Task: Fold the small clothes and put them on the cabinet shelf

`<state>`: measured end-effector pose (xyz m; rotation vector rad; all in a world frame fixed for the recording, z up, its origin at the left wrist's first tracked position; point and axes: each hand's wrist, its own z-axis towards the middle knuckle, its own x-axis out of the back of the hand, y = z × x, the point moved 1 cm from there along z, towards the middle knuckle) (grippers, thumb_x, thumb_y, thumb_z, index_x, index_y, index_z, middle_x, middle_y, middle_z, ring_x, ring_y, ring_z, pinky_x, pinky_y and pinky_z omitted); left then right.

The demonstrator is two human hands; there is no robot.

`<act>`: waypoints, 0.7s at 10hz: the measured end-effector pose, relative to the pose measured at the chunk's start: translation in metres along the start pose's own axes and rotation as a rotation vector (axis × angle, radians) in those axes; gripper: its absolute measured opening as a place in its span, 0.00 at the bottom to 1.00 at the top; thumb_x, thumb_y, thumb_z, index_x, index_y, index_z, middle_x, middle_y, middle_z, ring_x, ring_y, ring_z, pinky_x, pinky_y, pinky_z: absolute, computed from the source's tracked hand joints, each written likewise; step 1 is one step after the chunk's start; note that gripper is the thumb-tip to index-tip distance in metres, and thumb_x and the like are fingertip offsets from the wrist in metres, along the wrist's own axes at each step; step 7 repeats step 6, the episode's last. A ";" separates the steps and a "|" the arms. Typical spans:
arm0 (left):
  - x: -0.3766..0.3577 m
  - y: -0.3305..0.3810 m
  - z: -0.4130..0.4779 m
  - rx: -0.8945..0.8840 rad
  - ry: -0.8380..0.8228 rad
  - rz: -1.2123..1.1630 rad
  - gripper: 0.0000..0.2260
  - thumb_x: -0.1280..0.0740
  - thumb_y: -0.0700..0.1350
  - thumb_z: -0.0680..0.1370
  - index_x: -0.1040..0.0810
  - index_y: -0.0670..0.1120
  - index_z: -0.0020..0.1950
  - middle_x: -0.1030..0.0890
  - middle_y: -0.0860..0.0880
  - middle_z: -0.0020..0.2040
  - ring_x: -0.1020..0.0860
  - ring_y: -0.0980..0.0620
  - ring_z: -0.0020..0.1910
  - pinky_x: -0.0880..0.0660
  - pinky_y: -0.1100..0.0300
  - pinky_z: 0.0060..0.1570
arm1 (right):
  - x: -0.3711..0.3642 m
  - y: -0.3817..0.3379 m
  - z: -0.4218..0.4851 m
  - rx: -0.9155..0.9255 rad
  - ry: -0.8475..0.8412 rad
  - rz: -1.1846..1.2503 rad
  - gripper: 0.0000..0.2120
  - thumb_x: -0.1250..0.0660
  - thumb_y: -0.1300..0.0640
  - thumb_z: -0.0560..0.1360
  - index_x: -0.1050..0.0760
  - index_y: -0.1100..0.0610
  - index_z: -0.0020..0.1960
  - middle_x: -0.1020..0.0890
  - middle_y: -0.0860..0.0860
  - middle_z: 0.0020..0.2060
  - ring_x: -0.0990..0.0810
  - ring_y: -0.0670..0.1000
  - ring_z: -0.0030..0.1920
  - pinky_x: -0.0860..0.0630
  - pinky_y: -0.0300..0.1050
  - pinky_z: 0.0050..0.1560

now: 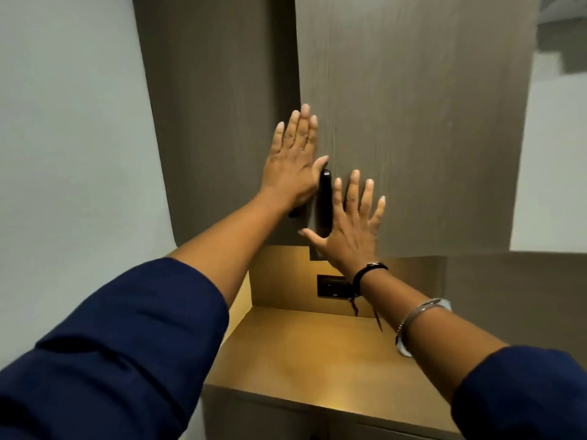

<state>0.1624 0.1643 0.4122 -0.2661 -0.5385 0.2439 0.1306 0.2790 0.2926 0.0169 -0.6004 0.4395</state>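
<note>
Here both hands, left (293, 160) and right (349, 223), press flat against cabinet doors (413, 122).

Access to upper cabinet blocked; bench niche below open.

Two dark wood-grain cabinet doors (413, 122) fill the upper centre and upper right of the frame, closing off the interior. The left hand (293, 160) and right hand (352, 223) lie flat against them, on either side of a black vertical handle (325, 201). In the lower centre, the bench (317, 360) is bare. A dark wall outlet (333, 285) sits on the niche's back panel. A pale wall (63, 154) bounds the left of the frame.
</note>
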 end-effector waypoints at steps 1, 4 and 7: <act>-0.028 -0.006 0.011 -0.027 0.023 -0.031 0.31 0.54 0.57 0.82 0.59 0.41 0.79 0.58 0.41 0.80 0.59 0.44 0.79 0.65 0.50 0.74 | -0.024 0.005 0.012 0.007 0.001 -0.027 0.51 0.47 0.24 0.69 0.60 0.53 0.78 0.58 0.61 0.78 0.61 0.66 0.76 0.56 0.71 0.72; -0.077 -0.009 0.040 -0.046 0.041 -0.095 0.32 0.54 0.58 0.82 0.58 0.41 0.79 0.56 0.41 0.80 0.57 0.43 0.79 0.63 0.49 0.74 | -0.059 0.024 0.032 0.024 0.012 -0.141 0.45 0.47 0.27 0.73 0.59 0.51 0.78 0.56 0.62 0.78 0.59 0.67 0.76 0.58 0.70 0.73; -0.066 -0.009 0.040 -0.055 0.062 -0.168 0.30 0.53 0.57 0.83 0.56 0.43 0.79 0.56 0.42 0.81 0.57 0.45 0.79 0.64 0.47 0.74 | -0.023 0.017 0.027 -0.037 0.036 0.266 0.40 0.37 0.36 0.74 0.49 0.51 0.78 0.55 0.56 0.79 0.58 0.59 0.78 0.54 0.68 0.75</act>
